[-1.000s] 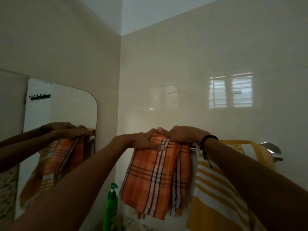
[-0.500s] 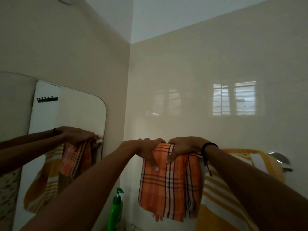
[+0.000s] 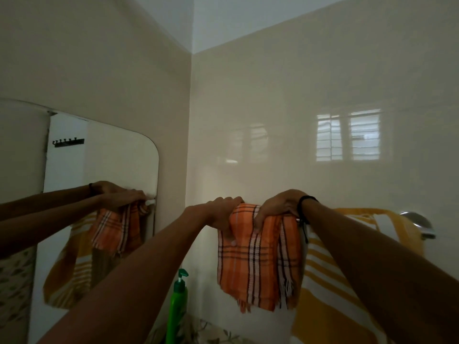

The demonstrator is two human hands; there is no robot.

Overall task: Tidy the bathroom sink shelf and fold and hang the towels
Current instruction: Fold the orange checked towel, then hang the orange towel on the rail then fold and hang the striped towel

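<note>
Both hands sit at the top fold of the orange towel (image 3: 250, 254), which hangs over the rail against the right-hand wall (image 3: 323, 70); the rail itself is hidden under cloth, and only its chrome end mount (image 3: 419, 223) shows at the right end. The left hand (image 3: 223, 211) grips the towel's upper left corner, its fingers curled down over the fold so the cloth lies beneath the fingertips and partly bunched in the palm. The right hand (image 3: 278, 207) lies on the fold just beside it, fingers bent and pressed down the front face of the towel, pinching a ridge of cloth between thumb and fingers; a dark band (image 3: 304, 207) circles that wrist. The two hands are near each other but apart, with a strip of orange plaid showing between them. Below the fingers the towel hangs straight, doubled, its fringed lower edge free of the wall. Touching its right edge, a yellow towel (image 3: 330, 294) with white stripes covers the rest of the rail as far as the mount, and the right forearm crosses in front of it. A green pump bottle (image 3: 177, 301) stands below in the corner, under the towel's left edge. On the left wall, a mirror (image 3: 111, 157) repeats the hands and both towels.
</note>
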